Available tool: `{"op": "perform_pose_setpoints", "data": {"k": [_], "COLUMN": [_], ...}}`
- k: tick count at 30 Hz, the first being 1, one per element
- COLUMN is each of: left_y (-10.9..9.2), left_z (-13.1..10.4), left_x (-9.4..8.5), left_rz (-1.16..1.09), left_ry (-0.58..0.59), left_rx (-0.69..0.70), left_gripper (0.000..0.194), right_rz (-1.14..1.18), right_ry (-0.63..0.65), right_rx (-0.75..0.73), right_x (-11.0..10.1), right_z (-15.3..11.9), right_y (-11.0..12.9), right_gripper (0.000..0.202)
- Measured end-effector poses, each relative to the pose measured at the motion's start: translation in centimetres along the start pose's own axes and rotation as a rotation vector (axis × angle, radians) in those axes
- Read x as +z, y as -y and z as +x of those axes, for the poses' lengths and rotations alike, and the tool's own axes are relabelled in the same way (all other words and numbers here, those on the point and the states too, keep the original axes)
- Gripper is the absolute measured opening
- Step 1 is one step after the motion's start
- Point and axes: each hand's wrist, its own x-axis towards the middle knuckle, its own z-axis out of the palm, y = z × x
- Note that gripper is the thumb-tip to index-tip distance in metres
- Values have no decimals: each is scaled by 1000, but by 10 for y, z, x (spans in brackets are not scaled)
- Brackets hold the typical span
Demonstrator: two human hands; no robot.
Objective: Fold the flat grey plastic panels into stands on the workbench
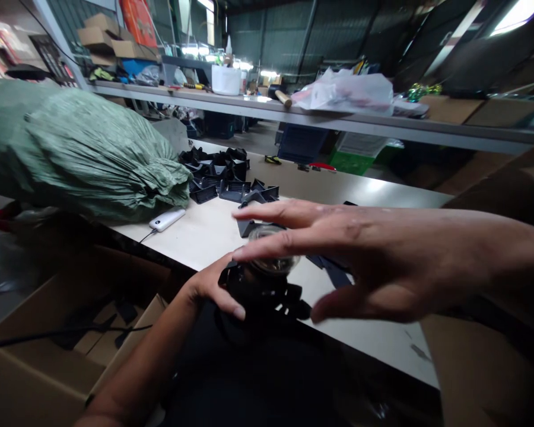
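Note:
In the head view my left hand (214, 289) is wrapped round a black device (258, 296) that has a clear round cover (273, 261) on top. The device sits at the table's near edge, close to my body, and its exact kind is unclear. Above it, my right hand (338, 249) reaches across from the right with fingers stretched out and the thumb apart. Its fingertips pass in front of the clear cover; whether they touch it I cannot tell. Just beyond lie grey and black angular plastic parts (235, 188), several of them heaped together.
A large green sack (84, 148) fills the table's left side, with a white power bank (168, 219) and cable beside it. Cardboard boxes stand at the lower left (40, 350) and right (480, 367). A shelf (258, 108) across the back bears a white tub (226, 80) and plastic bags.

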Motion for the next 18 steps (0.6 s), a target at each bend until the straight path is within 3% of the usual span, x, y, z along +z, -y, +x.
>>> {"op": "perform_pose_setpoints", "data": {"k": [4, 10, 14, 18], "left_y": [3, 9, 9, 9], "left_z": [-4, -6, -6, -4], "left_x": [-1, -2, 2, 3], "left_rz": [93, 272, 264, 147], "left_ry": [-103, -171, -159, -20], "left_rx": [44, 18, -33, -63], "left_gripper": [88, 86, 83, 91], "right_rz": [-131, -314, -137, -62], "right_ry": [-142, -97, -46, -50], "right_rx": [196, 472, 376, 209], "right_x": [23, 58, 50, 23], "right_z": [4, 17, 11, -7], "right_y": [0, -3, -11, -6], "right_gripper": [98, 68, 56, 53]}}
